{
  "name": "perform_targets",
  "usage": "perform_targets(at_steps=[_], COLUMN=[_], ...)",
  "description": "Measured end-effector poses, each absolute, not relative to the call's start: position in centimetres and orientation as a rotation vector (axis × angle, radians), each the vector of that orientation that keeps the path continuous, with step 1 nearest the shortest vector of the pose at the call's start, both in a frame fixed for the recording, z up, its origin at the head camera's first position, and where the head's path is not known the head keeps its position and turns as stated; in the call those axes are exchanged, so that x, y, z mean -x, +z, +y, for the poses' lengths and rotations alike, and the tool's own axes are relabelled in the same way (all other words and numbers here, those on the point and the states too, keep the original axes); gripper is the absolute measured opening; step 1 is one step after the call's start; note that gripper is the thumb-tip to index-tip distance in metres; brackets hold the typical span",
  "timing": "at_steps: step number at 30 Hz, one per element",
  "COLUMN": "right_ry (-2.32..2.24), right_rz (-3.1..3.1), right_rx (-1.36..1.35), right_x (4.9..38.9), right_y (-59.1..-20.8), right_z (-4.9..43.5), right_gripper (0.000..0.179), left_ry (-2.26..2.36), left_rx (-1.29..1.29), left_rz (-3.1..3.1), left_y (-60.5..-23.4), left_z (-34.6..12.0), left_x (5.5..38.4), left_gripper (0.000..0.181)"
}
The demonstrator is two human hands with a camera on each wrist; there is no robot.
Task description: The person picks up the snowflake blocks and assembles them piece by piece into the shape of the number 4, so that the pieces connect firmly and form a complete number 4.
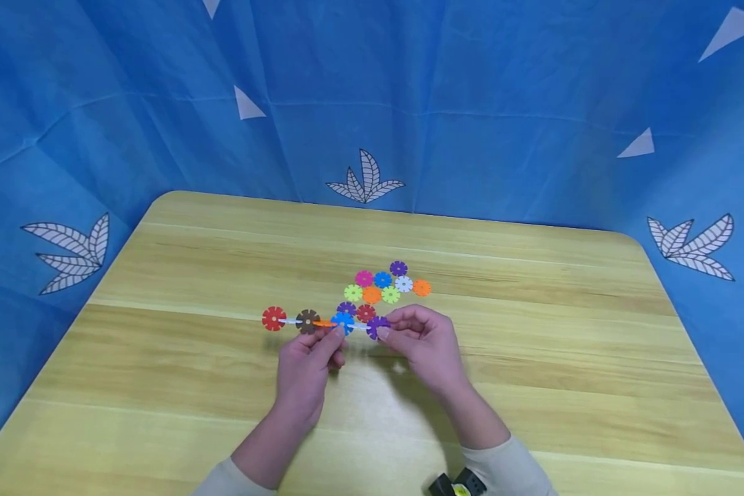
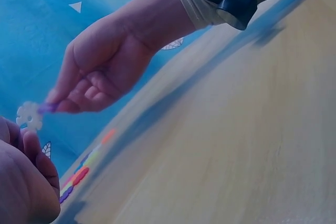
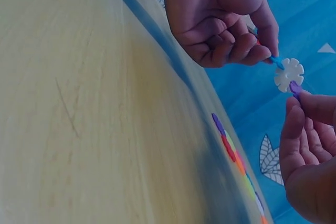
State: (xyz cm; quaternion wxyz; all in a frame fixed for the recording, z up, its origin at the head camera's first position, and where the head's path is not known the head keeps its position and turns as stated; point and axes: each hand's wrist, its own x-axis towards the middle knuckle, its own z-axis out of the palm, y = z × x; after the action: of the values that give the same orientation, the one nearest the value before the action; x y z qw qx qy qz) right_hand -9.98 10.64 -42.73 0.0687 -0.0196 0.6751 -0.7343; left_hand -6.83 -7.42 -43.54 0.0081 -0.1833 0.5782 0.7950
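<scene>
Both hands hold a row of notched plastic discs joined slot to slot above the table. From the left run a red disc [image 1: 274, 319], a white disc seen edge-on, a brown disc [image 1: 307, 322], an orange one edge-on, a blue disc [image 1: 342, 322], a white disc [image 3: 289, 75] and a purple disc [image 1: 377, 328]. My left hand [image 1: 306, 368] pinches the blue disc between thumb and fingers. At the row's right end, my right hand [image 1: 428, 348] pinches the purple disc, which meets the white disc's edge. Fingertips partly hide both pinched discs.
Several loose discs lie flat just beyond the hands, among them a red disc [image 1: 366, 313], an orange disc [image 1: 421, 288] and a pink disc [image 1: 364, 278]. The wooden table [image 1: 564, 331] ends at a blue curtain [image 1: 471, 103]. A black device [image 1: 457, 483] sits on the right wrist.
</scene>
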Motion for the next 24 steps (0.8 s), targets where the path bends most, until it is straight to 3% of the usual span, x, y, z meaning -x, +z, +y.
perform_targets(at_steps=[24], right_ry=[-2.288], right_rz=[2.063], right_rx=[0.097], right_x=[9.51], right_y=[-43.31], right_z=[10.27], right_gripper=[0.014], left_ry=[2.508], left_rx=[0.520], left_rz=[1.908], left_y=[-43.34], left_z=[-6.39], left_x=[6.48], left_gripper=[0.013])
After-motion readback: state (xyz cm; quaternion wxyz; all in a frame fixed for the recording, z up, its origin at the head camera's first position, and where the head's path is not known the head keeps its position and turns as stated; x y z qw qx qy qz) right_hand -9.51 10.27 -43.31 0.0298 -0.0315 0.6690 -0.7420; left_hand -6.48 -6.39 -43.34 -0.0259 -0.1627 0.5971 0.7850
